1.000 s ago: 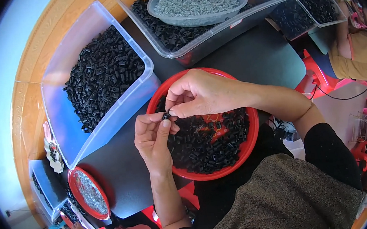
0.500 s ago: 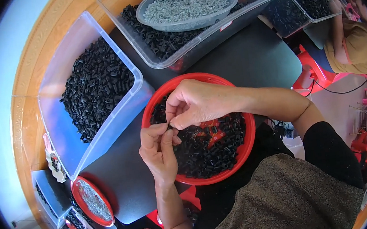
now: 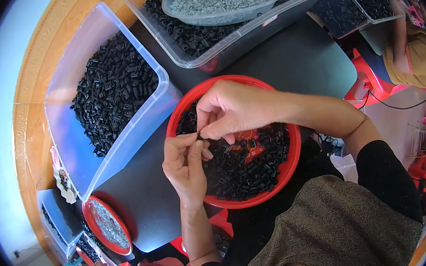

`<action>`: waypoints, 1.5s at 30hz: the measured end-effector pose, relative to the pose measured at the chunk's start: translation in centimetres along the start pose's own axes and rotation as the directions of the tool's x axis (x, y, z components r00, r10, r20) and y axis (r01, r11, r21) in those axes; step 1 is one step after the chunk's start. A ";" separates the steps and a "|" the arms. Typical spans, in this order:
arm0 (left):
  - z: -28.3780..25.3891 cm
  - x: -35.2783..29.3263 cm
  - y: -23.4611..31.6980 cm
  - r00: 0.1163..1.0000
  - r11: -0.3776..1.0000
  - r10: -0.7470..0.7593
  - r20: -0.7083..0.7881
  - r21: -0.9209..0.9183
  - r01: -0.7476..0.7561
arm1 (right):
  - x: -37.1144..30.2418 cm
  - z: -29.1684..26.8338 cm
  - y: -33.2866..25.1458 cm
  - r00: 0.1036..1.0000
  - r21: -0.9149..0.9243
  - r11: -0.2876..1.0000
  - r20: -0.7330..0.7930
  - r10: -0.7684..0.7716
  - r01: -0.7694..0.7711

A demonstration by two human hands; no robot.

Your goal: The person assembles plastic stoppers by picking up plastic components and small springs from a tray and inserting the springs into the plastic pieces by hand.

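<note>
The person's left hand [image 3: 185, 166] and right hand [image 3: 236, 109] are both pinching one tiny dark part [image 3: 199, 138] over the left side of the red tray [image 3: 295, 150], mid-frame, so probably the fiddly fingertip step, next move calling for a steady pinch.

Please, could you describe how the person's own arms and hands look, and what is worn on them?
The left hand and right hand wear no gloves, and both wrists look bare. Plain black short sleeves end near the elbows.
</note>
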State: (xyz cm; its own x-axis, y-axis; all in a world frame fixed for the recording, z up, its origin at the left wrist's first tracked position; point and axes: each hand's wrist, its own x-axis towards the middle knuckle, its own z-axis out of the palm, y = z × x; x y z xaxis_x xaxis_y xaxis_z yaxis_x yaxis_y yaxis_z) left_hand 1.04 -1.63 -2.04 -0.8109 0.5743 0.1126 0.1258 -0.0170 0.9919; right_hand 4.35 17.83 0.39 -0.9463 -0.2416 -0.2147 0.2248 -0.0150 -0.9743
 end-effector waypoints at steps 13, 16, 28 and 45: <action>0.1 -0.3 1.0 0.999 0.983 0.049 0.013 -0.177 -0.046 | 0.4 -0.2 -0.3 0.990 0.223 0.974 0.143 0.010 -0.042; 0.3 0.1 1.6 0.995 0.986 0.061 -0.079 -0.149 -0.073 | -0.2 -0.4 -1.2 0.997 0.186 0.982 0.073 -0.040 0.026; -5.6 5.7 12.9 0.763 0.554 0.555 -0.332 0.832 -0.041 | -4.2 -1.9 -2.1 0.915 -0.580 0.778 -0.132 -0.381 0.241; 3.1 0.5 2.8 0.950 0.477 0.092 0.300 0.824 -0.306 | -5.3 -1.0 1.2 0.898 -0.838 0.527 -0.112 -0.425 0.145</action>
State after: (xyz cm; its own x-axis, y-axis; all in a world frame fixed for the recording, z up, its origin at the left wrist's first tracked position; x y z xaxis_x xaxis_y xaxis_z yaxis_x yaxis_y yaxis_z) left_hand 2.77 1.15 0.58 -0.5872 0.7891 0.1804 0.7790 0.4903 0.3908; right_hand 9.41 20.02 0.28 -0.9716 -0.1017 0.2138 -0.2130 0.7698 -0.6017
